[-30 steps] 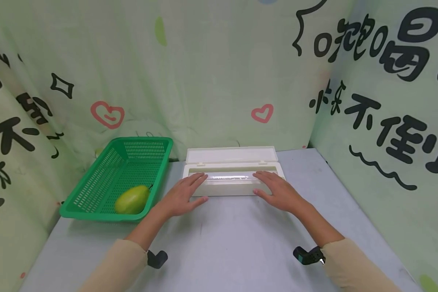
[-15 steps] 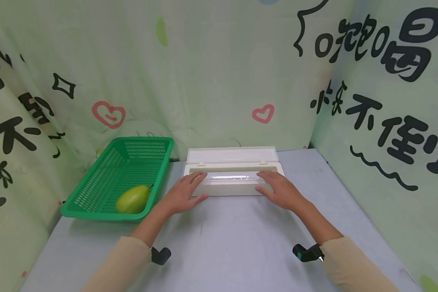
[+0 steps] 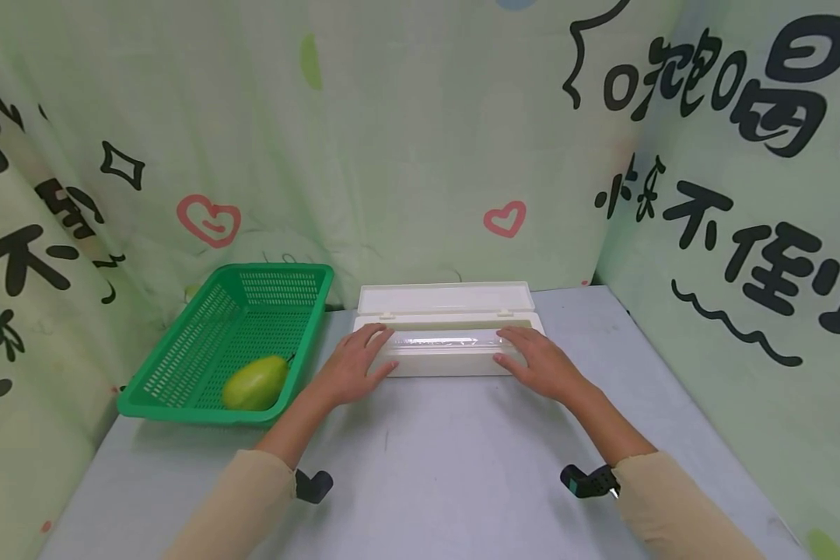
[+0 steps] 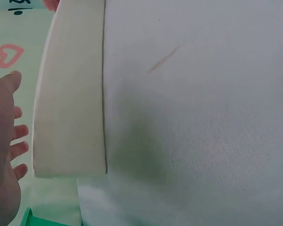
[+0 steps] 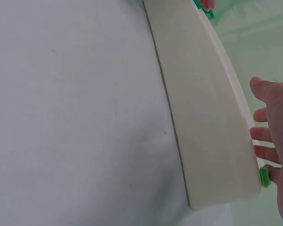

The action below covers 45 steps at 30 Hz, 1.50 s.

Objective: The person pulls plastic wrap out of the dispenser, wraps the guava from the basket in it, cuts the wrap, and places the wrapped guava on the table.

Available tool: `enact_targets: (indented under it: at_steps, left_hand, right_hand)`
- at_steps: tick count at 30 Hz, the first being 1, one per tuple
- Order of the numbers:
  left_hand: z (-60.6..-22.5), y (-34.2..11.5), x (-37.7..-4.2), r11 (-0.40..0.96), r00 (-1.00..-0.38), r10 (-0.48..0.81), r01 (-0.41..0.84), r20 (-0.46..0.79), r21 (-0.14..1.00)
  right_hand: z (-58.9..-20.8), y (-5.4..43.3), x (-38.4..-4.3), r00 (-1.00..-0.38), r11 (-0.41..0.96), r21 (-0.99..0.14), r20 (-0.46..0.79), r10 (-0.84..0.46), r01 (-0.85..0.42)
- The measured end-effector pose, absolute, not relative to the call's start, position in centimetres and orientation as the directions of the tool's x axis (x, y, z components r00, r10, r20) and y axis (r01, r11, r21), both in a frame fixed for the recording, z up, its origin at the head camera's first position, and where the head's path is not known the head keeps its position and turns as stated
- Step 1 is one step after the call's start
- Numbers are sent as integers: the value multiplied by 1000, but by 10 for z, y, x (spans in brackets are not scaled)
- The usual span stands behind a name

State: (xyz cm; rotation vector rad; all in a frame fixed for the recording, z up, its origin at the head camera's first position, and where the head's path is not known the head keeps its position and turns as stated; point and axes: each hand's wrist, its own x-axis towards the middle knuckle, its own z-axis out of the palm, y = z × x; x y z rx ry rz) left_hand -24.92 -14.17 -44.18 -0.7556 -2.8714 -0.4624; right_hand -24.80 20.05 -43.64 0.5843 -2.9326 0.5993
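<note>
A long white cling film box [image 3: 455,364] sits at the back of the table with its lid [image 3: 444,296] raised. Inside lies a roll of clear cling film [image 3: 448,339]. My left hand [image 3: 355,364] is over the box's left end, fingers extended and thumb apart. Over the right end is my right hand [image 3: 544,365], its fingers spread loosely toward the roll. Neither hand grips anything. In the right wrist view a small green tab [image 5: 265,176] shows at the box's end, right by the fingers. The box's front wall [image 4: 70,94] fills much of the left wrist view.
To the left stands a green plastic basket [image 3: 189,416] with one yellow-green mango-like fruit [image 3: 255,383] in it. A printed curtain [image 3: 392,140] hangs right behind the table [image 3: 448,467] and along both sides.
My right hand has shifted slightly outward to the right. The left hand has moved a little farther back over the box. The box, basket and fruit stay put.
</note>
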Motion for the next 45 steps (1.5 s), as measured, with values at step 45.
enact_targets:
  at_steps: [45]
  left_hand:
    - [-449, -143, -279, 817, -843, 382, 500, 380, 288]
  right_hand:
    - [-432, 199, -274, -956, 898, -329, 132, -264, -293]
